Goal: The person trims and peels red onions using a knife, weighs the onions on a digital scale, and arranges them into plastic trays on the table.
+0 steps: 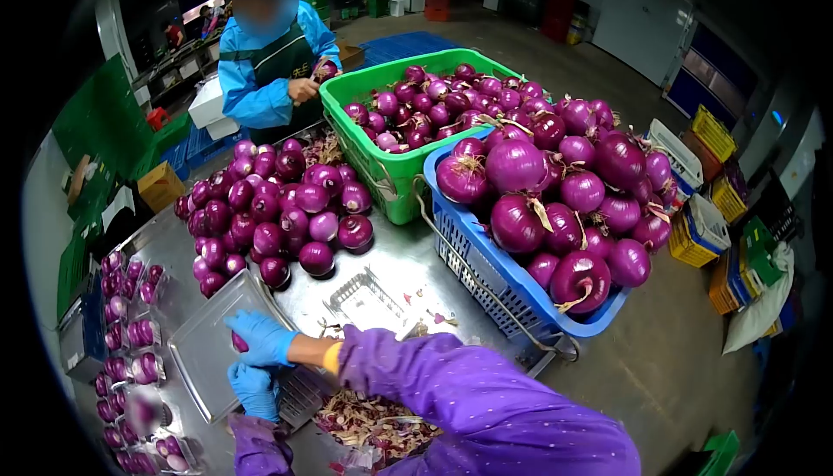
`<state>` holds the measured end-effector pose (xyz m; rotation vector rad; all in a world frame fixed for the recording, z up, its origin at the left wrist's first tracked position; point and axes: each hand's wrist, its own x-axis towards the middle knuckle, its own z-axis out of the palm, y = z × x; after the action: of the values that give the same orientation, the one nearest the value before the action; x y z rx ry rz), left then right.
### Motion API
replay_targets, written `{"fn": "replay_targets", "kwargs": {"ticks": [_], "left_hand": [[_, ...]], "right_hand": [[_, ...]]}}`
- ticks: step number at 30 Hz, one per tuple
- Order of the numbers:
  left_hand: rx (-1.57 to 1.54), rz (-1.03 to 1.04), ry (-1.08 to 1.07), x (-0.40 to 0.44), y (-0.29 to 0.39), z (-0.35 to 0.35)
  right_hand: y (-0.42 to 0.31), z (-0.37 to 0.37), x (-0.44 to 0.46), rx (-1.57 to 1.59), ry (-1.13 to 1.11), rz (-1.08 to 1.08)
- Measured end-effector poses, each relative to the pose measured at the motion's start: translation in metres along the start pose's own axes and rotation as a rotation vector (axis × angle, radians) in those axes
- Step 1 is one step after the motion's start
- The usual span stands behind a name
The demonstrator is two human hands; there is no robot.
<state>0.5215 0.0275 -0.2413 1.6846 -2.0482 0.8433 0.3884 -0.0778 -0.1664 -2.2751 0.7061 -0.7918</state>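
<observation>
My right hand (263, 337), in a blue glove, is closed round a red onion (239, 341) that shows at its left side, over a clear plastic tray (195, 359). Just below it is my left hand (253, 389), also gloved in blue, near the tray's lower right edge; its fingers are partly hidden and what they hold cannot be made out. Beyond my hands a large pile of peeled red onions (269, 207) lies on the metal table (173, 259). Dry onion skins (373, 420) are heaped beside my right forearm.
A blue basket (486, 268) and a green basket (399, 168), both full of onions, stand at the right. Packed onion trays (143, 367) line the left side. Across the table a co-worker (269, 68) holds an onion. Crates (698, 233) stand at far right.
</observation>
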Motion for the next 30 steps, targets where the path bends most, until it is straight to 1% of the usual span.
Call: {"fn": "replay_targets", "kwargs": {"ticks": [2, 3, 6, 7, 10, 11, 13, 15, 16, 17, 18, 19, 20, 21, 22, 23, 24, 26, 28, 29, 30], "left_hand": [[0.019, 0.063, -0.071, 0.004, 0.000, -0.017], [0.007, 0.022, -0.165, -0.018, -0.020, 0.007], [-0.108, -0.044, -0.104, -0.009, -0.014, -0.007], [-0.177, -0.077, -0.103, 0.000, -0.006, -0.019], [-0.299, -0.124, -0.122, 0.005, -0.001, -0.031], [-0.325, -0.146, -0.191, 0.003, -0.005, -0.032], [-0.364, -0.169, -0.168, 0.017, 0.003, -0.049], [-0.405, -0.188, -0.176, 0.029, 0.003, -0.063], [-0.411, -0.161, -0.111, 0.042, 0.007, -0.069], [-0.411, -0.138, -0.046, 0.060, 0.013, -0.075], [-0.407, -0.119, 0.019, 0.079, 0.019, -0.085], [-0.509, -0.222, -0.124, 0.097, 0.025, -0.098], [-0.639, -0.235, -0.093, 0.121, 0.040, -0.102], [-0.771, -0.244, -0.065, 0.148, 0.060, -0.108], [-0.905, -0.252, -0.037, 0.175, 0.082, -0.116], [-0.996, -0.218, -0.014, 0.201, 0.109, -0.125], [-1.079, -0.181, 0.009, 0.227, 0.137, -0.134], [-1.324, -0.058, -0.019, 0.273, 0.193, -0.136], [-1.389, 0.151, -0.147, 0.323, 0.253, -0.162], [-1.377, 0.254, -0.149, 0.345, 0.285, -0.167], [-1.363, 0.356, -0.153, 0.364, 0.315, -0.168]], "right_hand": [[-0.003, 0.010, 0.013, -0.084, -0.114, 0.054], [-0.003, 0.015, 0.019, -0.126, -0.169, 0.086], [0.012, 0.047, 0.033, -0.265, -0.196, 0.039], [0.007, 0.048, 0.032, -0.332, -0.183, 0.049], [0.004, 0.024, 0.019, -0.142, -0.133, -0.009], [0.010, 0.021, 0.003, -0.055, 0.068, -0.093], [0.006, -0.025, -0.046, 0.112, 0.279, -0.158], [0.016, -0.063, -0.117, 0.237, 0.179, 0.063], [0.020, -0.086, -0.159, 0.247, 0.106, 0.158], [0.018, -0.106, -0.202, 0.190, -0.050, 0.395], [0.028, -0.109, -0.248, 0.226, -0.003, 0.426], [0.035, -0.103, -0.295, 0.178, 0.057, 0.467], [0.010, -0.129, -0.323, 0.111, -0.009, 0.535], [0.038, -0.099, -0.363, 0.085, -0.131, 0.605], [0.025, -0.108, -0.378, 0.029, -0.275, 0.641], [0.032, -0.088, -0.403, -0.056, -0.125, 0.514], [0.046, -0.069, -0.420, -0.126, -0.124, 0.410], [0.054, -0.064, -0.420, -0.172, -0.190, 0.328], [0.071, -0.057, -0.419, -0.090, -0.189, 0.287], [0.075, -0.054, -0.420, -0.047, -0.191, 0.272], [0.060, -0.076, -0.409, -0.045, -0.279, 0.296]]}}
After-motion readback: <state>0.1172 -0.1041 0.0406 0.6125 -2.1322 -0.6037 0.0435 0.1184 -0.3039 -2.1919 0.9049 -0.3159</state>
